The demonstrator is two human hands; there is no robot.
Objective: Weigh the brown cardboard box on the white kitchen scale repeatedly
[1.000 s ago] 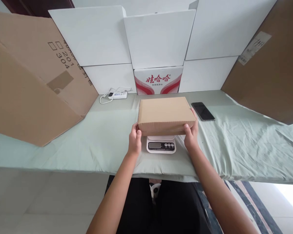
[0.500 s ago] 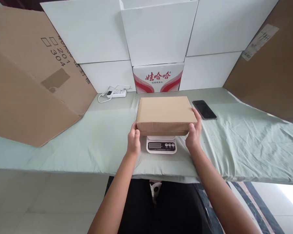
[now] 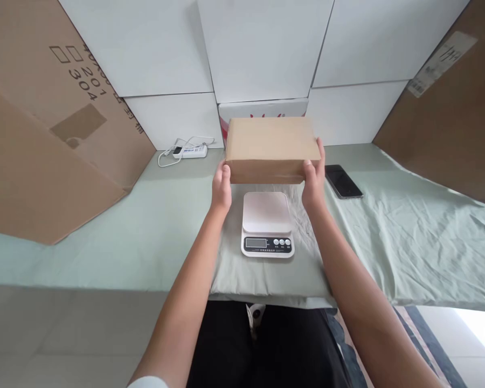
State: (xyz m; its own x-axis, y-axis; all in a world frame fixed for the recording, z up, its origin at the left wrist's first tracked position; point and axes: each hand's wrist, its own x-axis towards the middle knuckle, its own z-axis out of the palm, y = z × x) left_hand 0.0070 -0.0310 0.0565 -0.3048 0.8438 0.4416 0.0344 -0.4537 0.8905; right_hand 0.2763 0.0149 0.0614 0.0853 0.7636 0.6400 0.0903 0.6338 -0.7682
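Observation:
A plain brown cardboard box is held level in the air, gripped at its two ends. My left hand is closed on its left end, thumb on the front face and fingers partly hidden behind. On the right end, my right hand grips with the thumb on the front and a finger along the side. Below and nearer to me, a white digital kitchen scale lies on the cloth, its platform bare. The scale's small display looks blank.
A black phone lies right of the box. A white power strip with a cable sits at the back left. White panels stand behind, with large cardboard sheets at left and right. Green cloth covers the table.
Both hands have moved the brown box up and away from me, off the scale's area. The scale's platform, hidden before, now shows. The view has shifted slightly.

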